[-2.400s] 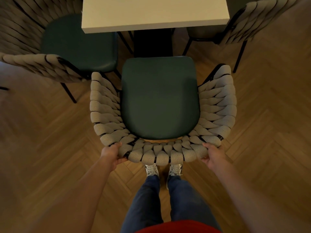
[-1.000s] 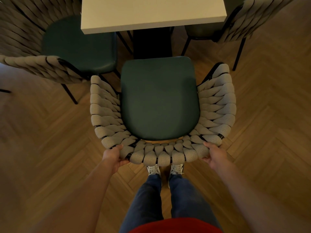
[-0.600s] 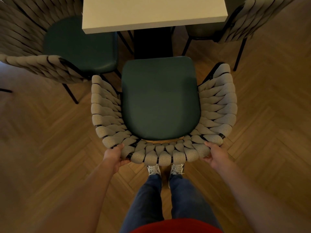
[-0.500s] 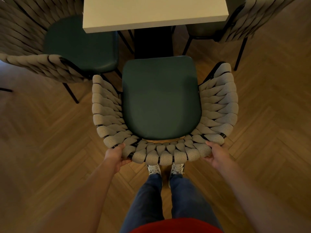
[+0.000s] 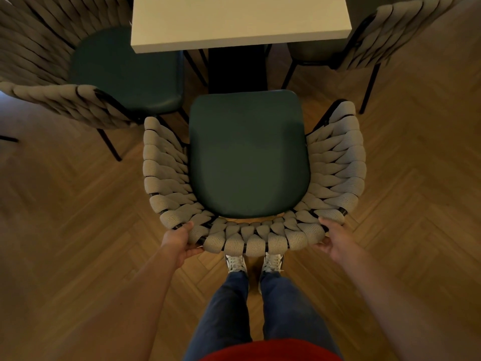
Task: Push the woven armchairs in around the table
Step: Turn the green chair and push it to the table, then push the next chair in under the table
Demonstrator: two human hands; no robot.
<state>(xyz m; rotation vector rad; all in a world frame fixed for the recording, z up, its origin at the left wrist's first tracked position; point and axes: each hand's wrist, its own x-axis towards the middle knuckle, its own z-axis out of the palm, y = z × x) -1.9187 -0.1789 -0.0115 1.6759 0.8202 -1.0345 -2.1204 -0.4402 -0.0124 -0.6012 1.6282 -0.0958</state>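
Note:
A woven armchair (image 5: 250, 157) with a beige rope back and dark green seat stands directly in front of me, facing the white table (image 5: 239, 19). Its seat front lies just short of the table's near edge, in front of the black table pedestal (image 5: 236, 66). My left hand (image 5: 179, 241) grips the left rear of the woven backrest. My right hand (image 5: 335, 238) grips the right rear of the same backrest. A second woven armchair (image 5: 78, 66) stands at the table's left side, and a third (image 5: 377, 35) at the right.
The floor (image 5: 65, 217) is herringbone wood. My feet in white sneakers (image 5: 253, 261) stand right behind the chair's back. The left armchair's rope back comes close to the front left arm of the chair I hold.
The chair and both hands stay almost where they were; the view has shifted only slightly. My grip on the backrest is unchanged.

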